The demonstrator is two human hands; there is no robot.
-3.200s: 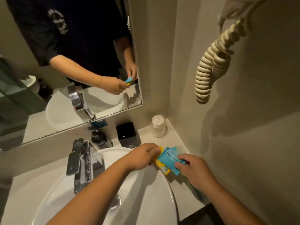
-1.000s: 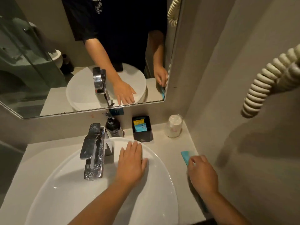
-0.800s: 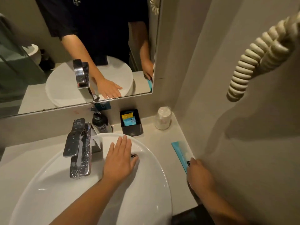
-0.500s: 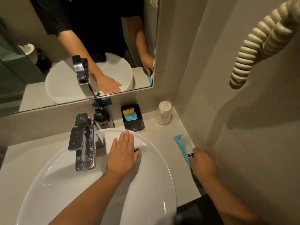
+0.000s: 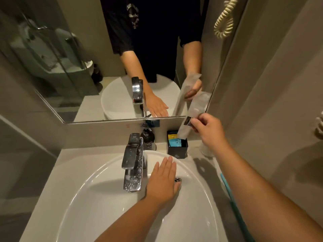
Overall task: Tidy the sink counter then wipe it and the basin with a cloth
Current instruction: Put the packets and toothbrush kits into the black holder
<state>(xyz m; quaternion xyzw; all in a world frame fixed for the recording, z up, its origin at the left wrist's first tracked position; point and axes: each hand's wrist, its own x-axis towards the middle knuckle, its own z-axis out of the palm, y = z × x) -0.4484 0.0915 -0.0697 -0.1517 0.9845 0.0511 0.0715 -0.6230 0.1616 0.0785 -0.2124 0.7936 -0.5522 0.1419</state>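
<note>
The right hand (image 5: pixel 208 131) pinches a long pale packet (image 5: pixel 193 115) between thumb and fingertips, gripping it near a dark label in its lower half. The packet stands tilted, its lower end inside the black box (image 5: pixel 177 149) on the counter (image 5: pixel 73 172), beside the yellow and blue sachets (image 5: pixel 174 140) already in it. The left hand (image 5: pixel 161 182) lies flat, fingers extended and together, palm down on the inner wall of the white basin (image 5: pixel 97 194), just right of the tap (image 5: pixel 132 161). A blue strip (image 5: pixel 227 187) lies on the counter at the right wall.
</note>
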